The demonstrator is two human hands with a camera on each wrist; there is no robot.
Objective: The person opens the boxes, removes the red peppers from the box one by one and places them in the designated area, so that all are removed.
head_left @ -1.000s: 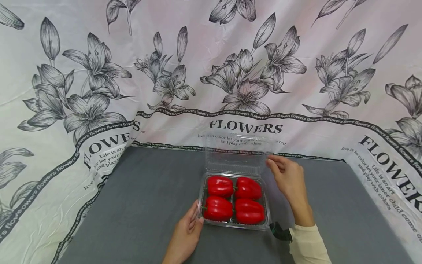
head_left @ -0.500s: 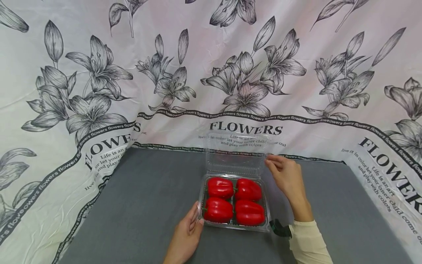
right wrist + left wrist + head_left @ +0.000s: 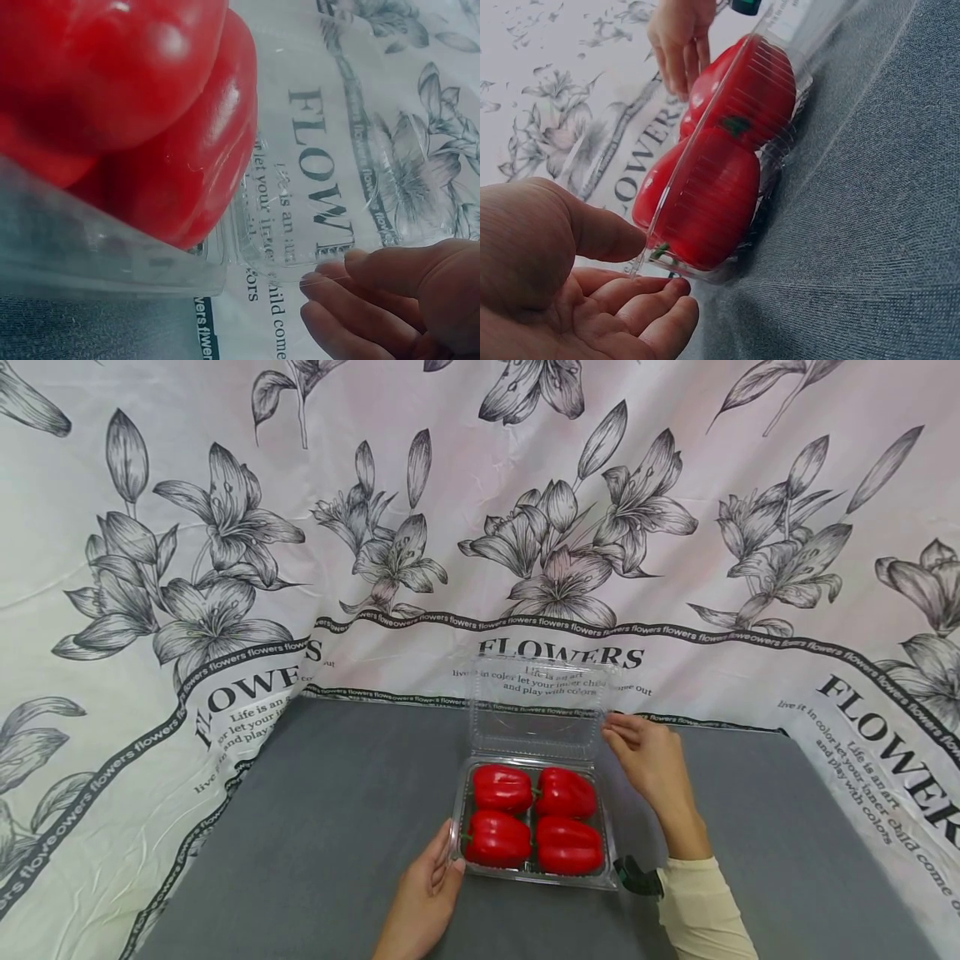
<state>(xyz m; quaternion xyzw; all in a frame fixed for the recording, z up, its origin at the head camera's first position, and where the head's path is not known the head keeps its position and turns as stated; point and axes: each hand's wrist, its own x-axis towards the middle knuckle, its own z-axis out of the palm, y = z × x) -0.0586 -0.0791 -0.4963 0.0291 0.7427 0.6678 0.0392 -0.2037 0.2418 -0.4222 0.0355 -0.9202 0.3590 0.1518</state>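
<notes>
A clear plastic clamshell container [image 3: 536, 878] lies on the grey table, holding several red bell peppers [image 3: 570, 846] in two rows. Its see-through lid [image 3: 536, 714] stands raised at the back. My left hand [image 3: 422, 893] grips the left front rim, thumb on top and fingers below, as the left wrist view also shows with its thumb [image 3: 607, 232] at the rim. At the lid's right edge, my right hand [image 3: 652, 768] pinches the plastic between thumb and fingertips. The right wrist view shows these fingers [image 3: 360, 319] at the lid edge beside the peppers [image 3: 187, 165].
A grey cloth [image 3: 322, 827] covers the table. Behind it and at both sides hangs a white curtain [image 3: 420, 652] printed with flowers and lettering. A dark band with a device [image 3: 637, 878] sits by the right wrist, near the container's right side.
The lid has tipped slightly more upright, and my right hand has shifted a little left with it. My left hand keeps its grip on the container. The head view has tilted up slightly.
</notes>
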